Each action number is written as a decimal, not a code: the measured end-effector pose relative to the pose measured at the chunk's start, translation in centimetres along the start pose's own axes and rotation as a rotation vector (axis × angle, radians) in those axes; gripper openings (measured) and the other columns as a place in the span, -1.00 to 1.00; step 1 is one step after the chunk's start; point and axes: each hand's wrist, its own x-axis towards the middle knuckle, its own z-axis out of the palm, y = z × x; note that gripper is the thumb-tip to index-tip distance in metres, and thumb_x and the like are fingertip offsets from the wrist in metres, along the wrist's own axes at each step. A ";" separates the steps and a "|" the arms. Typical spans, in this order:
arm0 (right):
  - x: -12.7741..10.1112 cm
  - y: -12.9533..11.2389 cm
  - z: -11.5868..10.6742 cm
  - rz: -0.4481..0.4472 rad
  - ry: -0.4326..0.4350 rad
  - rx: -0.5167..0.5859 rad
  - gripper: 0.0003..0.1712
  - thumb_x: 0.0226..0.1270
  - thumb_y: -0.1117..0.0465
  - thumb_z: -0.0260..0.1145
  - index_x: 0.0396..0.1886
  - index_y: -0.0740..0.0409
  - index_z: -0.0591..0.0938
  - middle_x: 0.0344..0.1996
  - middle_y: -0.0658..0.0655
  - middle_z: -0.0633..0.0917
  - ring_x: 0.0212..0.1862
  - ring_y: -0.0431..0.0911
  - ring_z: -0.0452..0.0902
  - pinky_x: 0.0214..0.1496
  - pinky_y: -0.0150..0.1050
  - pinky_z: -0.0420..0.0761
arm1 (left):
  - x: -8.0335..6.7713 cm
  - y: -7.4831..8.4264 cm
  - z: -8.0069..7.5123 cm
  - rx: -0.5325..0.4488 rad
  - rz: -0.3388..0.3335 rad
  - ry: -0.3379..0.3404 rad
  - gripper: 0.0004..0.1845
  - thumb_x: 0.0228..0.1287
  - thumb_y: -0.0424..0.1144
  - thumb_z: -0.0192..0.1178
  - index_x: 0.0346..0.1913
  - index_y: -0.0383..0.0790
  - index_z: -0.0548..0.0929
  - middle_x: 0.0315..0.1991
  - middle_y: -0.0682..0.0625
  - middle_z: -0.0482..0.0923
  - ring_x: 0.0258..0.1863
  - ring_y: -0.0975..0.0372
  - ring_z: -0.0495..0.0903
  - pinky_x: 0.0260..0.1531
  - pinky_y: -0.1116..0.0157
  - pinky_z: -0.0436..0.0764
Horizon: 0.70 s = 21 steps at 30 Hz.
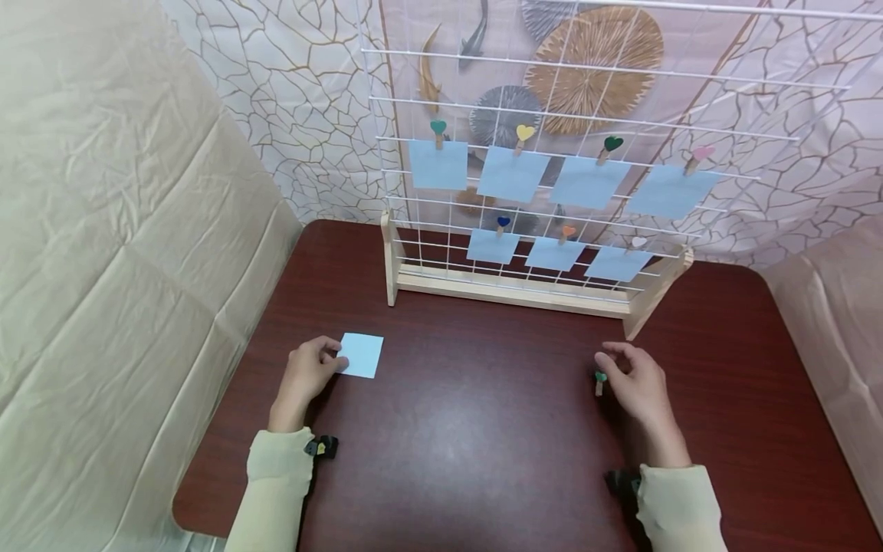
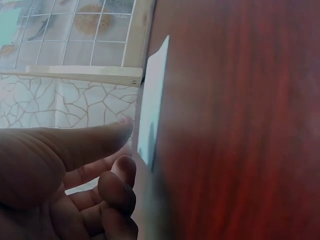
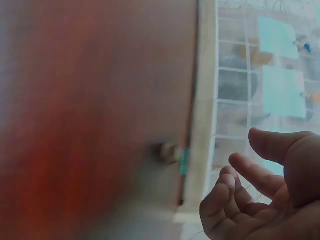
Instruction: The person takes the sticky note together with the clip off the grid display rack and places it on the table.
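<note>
A light-blue square of paper (image 1: 362, 355) lies on the left part of the table. My left hand (image 1: 307, 376) is at its left edge, the thumb overlapping the sheet in the head view. In the left wrist view a narrow gap shows between the thumb (image 2: 100, 144) and the paper (image 2: 154, 100); the fingers curl loosely. At the right, a small wooden clothespin with a green heart (image 1: 600, 381) lies on the table. Right beside it is my right hand (image 1: 640, 387), thumb and fingers spread apart, holding nothing. The clothespin (image 3: 172, 154) appears blurred in the right wrist view.
A white wire grid rack on a wooden base (image 1: 510, 293) stands at the back of the dark red table (image 1: 448, 429). Several blue papers hang on it in two rows, the upper-left sheet (image 1: 438, 170) among them, each under a heart clothespin. Pale cloth (image 1: 103, 253) hangs at the sides.
</note>
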 end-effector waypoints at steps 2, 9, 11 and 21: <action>0.5 -0.9 -0.1 -0.036 0.026 0.018 -0.63 0.56 0.13 0.36 0.15 0.30 0.72 -0.13 0.27 0.73 -0.21 -0.13 0.57 -0.17 -0.39 0.46 | 0.0 0.2 -0.2 -0.005 0.005 0.005 -0.71 0.42 -0.25 0.40 0.07 -0.36 0.72 -0.49 -0.05 0.60 -0.50 0.15 0.51 -0.32 0.16 0.54; 2.4 -4.4 0.1 -0.148 0.069 0.077 -0.69 0.53 0.17 0.40 0.09 0.28 0.76 -0.05 0.26 0.77 -0.13 -0.27 0.54 -0.11 -0.56 0.43 | 0.7 1.8 0.0 -0.035 0.059 0.042 -0.71 0.43 -0.21 0.40 0.07 -0.32 0.74 -0.44 -0.06 0.58 -0.51 0.14 0.46 -0.38 0.19 0.48; 3.1 -5.4 0.3 -0.180 0.074 0.098 -0.71 0.52 0.20 0.41 0.07 0.29 0.76 -0.05 0.27 0.78 -0.12 -0.24 0.55 -0.11 -0.55 0.43 | 0.9 2.6 0.1 -0.047 0.084 0.062 -0.71 0.42 -0.21 0.41 0.07 -0.32 0.75 -0.43 -0.06 0.60 -0.50 0.14 0.47 -0.40 0.19 0.48; 6.4 -10.5 1.8 -0.223 0.102 0.256 -0.74 0.53 0.22 0.39 0.04 0.31 0.78 -0.01 0.26 0.79 -0.08 -0.27 0.61 -0.16 -0.60 0.50 | 2.6 7.8 1.2 -0.176 0.211 0.113 -0.72 0.45 -0.19 0.40 0.04 -0.33 0.77 -0.32 -0.09 0.68 -0.39 0.13 0.55 -0.35 0.24 0.50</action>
